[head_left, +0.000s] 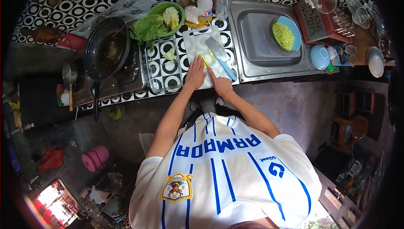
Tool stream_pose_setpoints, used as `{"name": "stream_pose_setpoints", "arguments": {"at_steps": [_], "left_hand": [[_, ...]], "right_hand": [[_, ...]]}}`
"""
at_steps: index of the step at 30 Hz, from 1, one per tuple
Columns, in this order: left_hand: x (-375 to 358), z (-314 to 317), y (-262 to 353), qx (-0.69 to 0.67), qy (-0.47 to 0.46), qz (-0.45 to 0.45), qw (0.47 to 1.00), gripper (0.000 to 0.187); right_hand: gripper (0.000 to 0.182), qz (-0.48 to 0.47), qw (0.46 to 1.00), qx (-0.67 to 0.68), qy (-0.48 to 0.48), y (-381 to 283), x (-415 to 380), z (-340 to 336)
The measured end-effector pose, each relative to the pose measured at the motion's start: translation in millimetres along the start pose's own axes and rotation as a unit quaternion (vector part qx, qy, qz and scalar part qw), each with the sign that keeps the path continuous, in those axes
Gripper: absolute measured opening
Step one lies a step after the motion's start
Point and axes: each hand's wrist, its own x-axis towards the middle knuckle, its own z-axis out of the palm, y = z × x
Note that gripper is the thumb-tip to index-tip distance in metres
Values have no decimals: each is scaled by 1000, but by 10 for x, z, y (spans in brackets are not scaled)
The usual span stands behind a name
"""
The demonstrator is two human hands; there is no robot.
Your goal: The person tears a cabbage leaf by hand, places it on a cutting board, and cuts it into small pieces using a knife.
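A white cutting board lies on the patterned counter. My left hand rests on its lower part, fingers stretched out over pale green vegetable pieces. Beside it on the right, my right hand touches the board near the same pieces with a finger extended; the rest of its fingers are hard to make out. A knife with a broad blade and a blue handle lies on the board, to the right of the pieces, and neither hand is around its handle.
A green basin holds leafy vegetables. Left are a glass dish and a black pan on the stove. Bottles stand behind the board. Right, a blue bowl of chopped greens sits on the metal sink.
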Motion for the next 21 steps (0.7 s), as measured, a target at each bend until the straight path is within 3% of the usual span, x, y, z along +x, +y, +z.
{"name": "stream_pose_setpoints", "arguments": {"at_steps": [3, 6, 8, 21], "left_hand": [[-38, 7, 18, 13, 4, -2, 1000, 76], [-19, 3, 12, 34, -3, 8, 999, 78], [-26, 7, 1, 43, -8, 9, 999, 79], [-21, 37, -61, -7, 17, 18, 1000, 82]], "right_hand": [[90, 9, 1000, -9, -18, -41, 113, 21], [90, -14, 999, 12, 48, -60, 338, 23], [90, 0, 1000, -6, 12, -86, 389, 2], [86, -16, 1000, -12, -16, 128, -274, -58]]}}
